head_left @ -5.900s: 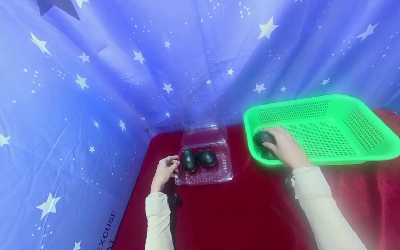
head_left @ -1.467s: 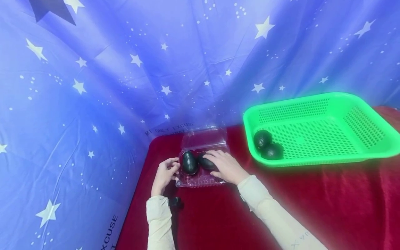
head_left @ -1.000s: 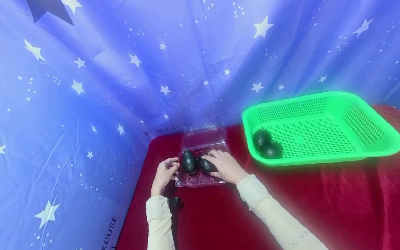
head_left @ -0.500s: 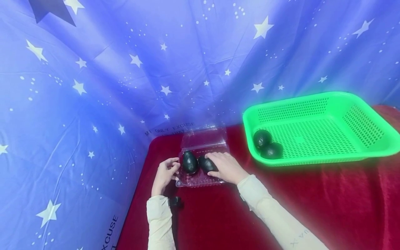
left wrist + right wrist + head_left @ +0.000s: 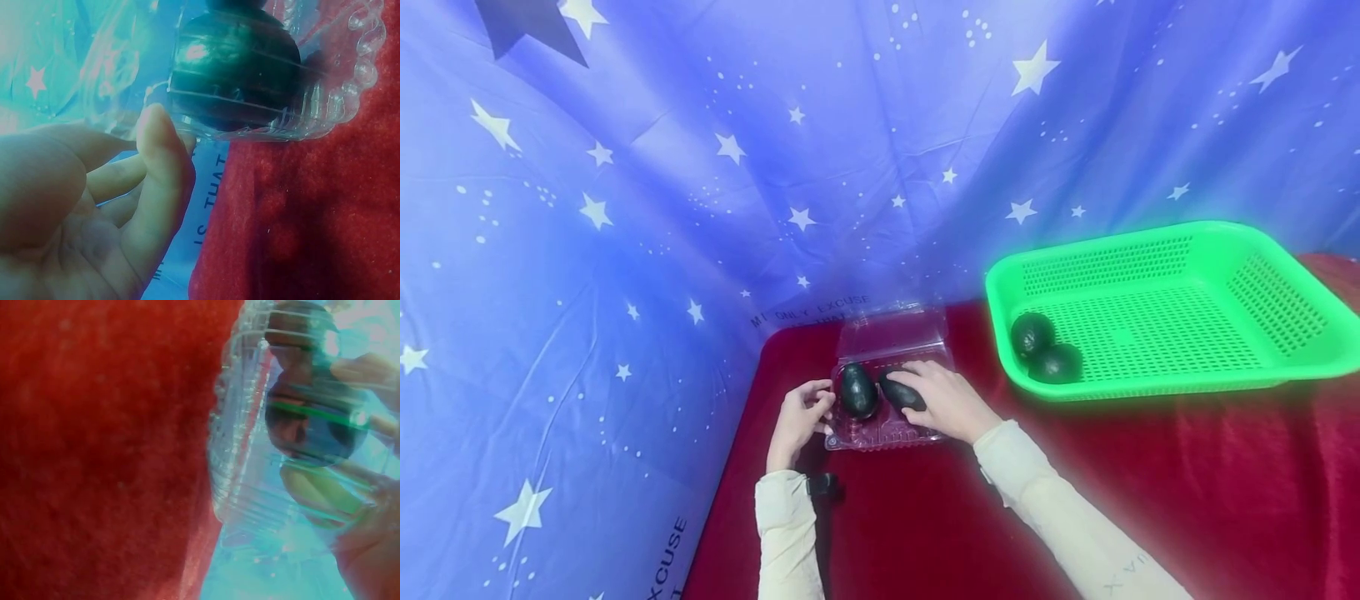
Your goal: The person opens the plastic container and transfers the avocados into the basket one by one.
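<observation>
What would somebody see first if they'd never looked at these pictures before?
Probably the bright green basket on the right of the red table, with two dark fruits in its left end. Then maybe the big blue curtain with white stars behind it. After that, the right hand gripping another dark fruit at the clear box.

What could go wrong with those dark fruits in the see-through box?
The dark fruit under the right hand looks smooth and shiny, so it might slip if lifted. The other fruit lies close beside it, so it could get bumped and roll. And the clear box looks thin, so it might slide if knocked, though the left hand is right at its edge.
</observation>
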Tool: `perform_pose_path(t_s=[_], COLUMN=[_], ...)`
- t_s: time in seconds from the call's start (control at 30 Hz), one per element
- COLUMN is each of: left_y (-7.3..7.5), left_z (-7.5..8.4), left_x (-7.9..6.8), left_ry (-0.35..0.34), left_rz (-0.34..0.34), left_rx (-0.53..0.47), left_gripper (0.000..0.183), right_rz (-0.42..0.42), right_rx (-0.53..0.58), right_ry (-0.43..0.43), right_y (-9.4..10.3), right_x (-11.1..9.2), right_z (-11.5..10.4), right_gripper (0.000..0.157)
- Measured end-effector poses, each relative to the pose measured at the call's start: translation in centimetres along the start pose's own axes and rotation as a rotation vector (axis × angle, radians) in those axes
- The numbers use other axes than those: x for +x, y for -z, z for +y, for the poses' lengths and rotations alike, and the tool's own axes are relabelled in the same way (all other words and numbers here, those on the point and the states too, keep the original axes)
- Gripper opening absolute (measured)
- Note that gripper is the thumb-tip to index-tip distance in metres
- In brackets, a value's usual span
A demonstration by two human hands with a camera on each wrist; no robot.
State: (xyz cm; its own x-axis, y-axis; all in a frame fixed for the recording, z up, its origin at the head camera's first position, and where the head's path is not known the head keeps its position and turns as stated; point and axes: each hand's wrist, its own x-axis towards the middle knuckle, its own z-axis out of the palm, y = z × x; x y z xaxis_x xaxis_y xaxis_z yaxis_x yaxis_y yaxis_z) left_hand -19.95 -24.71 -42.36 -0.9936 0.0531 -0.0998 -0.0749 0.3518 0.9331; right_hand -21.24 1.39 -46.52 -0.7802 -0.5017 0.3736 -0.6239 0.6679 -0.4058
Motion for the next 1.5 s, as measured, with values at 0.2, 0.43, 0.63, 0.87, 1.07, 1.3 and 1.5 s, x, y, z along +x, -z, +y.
perform_pose_path(t_s=[0.2,0.43,0.63,0.87,1.07,1.3,1.5], left_y=[0.0,0.0,0.1,0.2,0.2,0.2,0.2], left_z=[0.1,0.2,0.0,-0.1,0.1,0.2,0.1], left_x=[-0.2,0.0,0.0,0.0,-0.1,-0.2,-0.1], left_ry=[0.003,0.011,0.022,0.021,0.014,0.022,0.024], left_rz=[-0.003,-0.009,0.003,-0.004,-0.003,-0.001,-0.011], left_rx=[0.005,-0.004,-0.003,-0.005,-0.009,-0.005,-0.019], left_gripper=[0.037,0.038,0.037,0.037,0.037,0.037,0.037], right_rz=[0.0,0.016,0.021,0.035,0.044,0.058,0.091], right_rx=[0.022,0.043,0.042,0.058,0.065,0.072,0.082], right_ry=[0.013,0.006,-0.002,-0.013,-0.033,-0.049,-0.05], right_y=[0.9,2.5,3.4,4.5,5.6,6.6,7.2], right_x=[-0.1,-0.4,-0.7,-1.1,-1.5,-1.9,-2.3], right_z=[-0.3,-0.6,-0.8,-0.8,-0.6,0.0,0.6], right_gripper=[0.058,0.057,0.056,0.057,0.059,0.058,0.058])
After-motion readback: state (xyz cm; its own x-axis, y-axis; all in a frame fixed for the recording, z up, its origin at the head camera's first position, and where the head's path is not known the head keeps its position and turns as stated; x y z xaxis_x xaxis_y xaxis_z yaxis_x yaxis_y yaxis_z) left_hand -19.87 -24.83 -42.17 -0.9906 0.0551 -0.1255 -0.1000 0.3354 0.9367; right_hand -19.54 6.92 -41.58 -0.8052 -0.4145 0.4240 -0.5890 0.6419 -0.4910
